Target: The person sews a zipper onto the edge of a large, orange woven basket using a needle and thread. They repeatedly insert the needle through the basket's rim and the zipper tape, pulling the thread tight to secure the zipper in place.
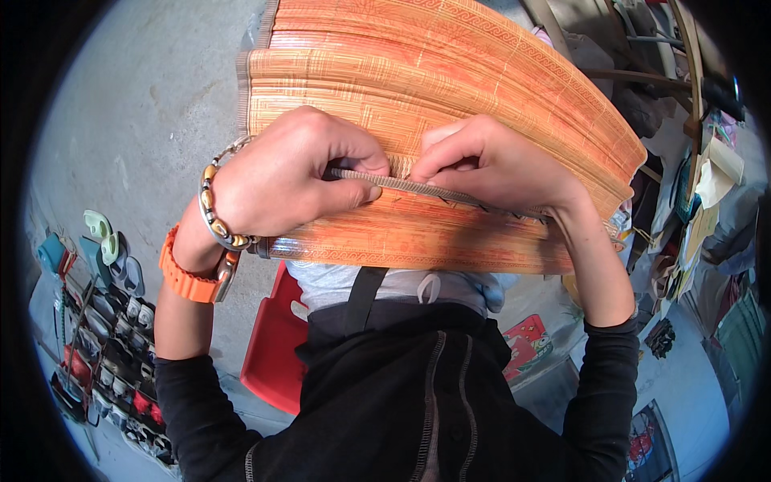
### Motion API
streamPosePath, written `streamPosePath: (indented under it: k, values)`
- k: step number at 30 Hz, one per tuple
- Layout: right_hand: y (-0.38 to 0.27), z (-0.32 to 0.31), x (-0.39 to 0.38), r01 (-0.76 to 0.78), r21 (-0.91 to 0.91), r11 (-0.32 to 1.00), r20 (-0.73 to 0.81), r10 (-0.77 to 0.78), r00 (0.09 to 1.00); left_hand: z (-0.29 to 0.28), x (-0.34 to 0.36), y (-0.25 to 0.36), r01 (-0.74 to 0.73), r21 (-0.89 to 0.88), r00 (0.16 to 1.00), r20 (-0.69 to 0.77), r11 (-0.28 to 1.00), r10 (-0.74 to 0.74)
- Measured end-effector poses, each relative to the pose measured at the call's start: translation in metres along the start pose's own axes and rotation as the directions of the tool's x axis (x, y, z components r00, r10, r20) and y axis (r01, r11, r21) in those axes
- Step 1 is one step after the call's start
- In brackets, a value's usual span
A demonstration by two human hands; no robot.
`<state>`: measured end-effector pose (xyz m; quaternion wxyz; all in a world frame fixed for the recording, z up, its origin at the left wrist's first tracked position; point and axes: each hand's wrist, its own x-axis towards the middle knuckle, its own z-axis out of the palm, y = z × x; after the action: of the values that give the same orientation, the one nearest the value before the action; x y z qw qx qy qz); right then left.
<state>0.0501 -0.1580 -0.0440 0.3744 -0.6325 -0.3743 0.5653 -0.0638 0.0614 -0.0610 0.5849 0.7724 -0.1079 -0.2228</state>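
Note:
An orange woven-patterned mat [450, 84] with brown cloth edging lies folded in waves across my lap. My left hand [297, 173], with a beaded bracelet and an orange-strapped watch at the wrist, grips a brown edging strip [401, 185] that crosses the mat, thumb below it and fingers curled above. My right hand [490, 161] is closed at the same strip, a little to the right, its fingertips bent down onto it; whether anything small is between them I cannot make out. Short dark marks run along the strip under my right hand.
Behind me is a red plastic seat [265, 353]. A rack of shoes [112, 345] stands on the left of the grey concrete floor [169, 88]. At the right are piled papers and cloth [715, 177], curved wooden pieces [691, 56] and a red patterned object [522, 337].

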Motion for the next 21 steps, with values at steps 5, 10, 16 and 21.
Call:
streamPosePath:
  k: [5,10,16,21]
  values:
    - [0.0048,-0.0023,-0.0045,-0.010,-0.041,0.999,-0.012,0.010,1.000,0.0002,0.0008,-0.0019,-0.026,0.004,1.000,-0.001,1.000,0.026]
    - [0.0014,-0.0032,-0.0089,-0.066,-0.037,0.997,-0.046,0.064,0.997,0.0004,0.0003,-0.0027,-0.028,0.006,1.000,-0.007,1.000,0.028]
    - [0.0046,-0.0007,-0.0076,-0.048,-0.003,0.999,-0.054,0.047,0.997,0.0003,0.0012,-0.0024,-0.024,-0.003,1.000,-0.003,1.000,0.024]
    - [0.0081,0.0011,-0.0036,0.026,0.004,1.000,-0.059,-0.026,0.998,0.0012,0.0011,-0.0007,-0.021,0.015,0.999,-0.025,1.000,0.021]
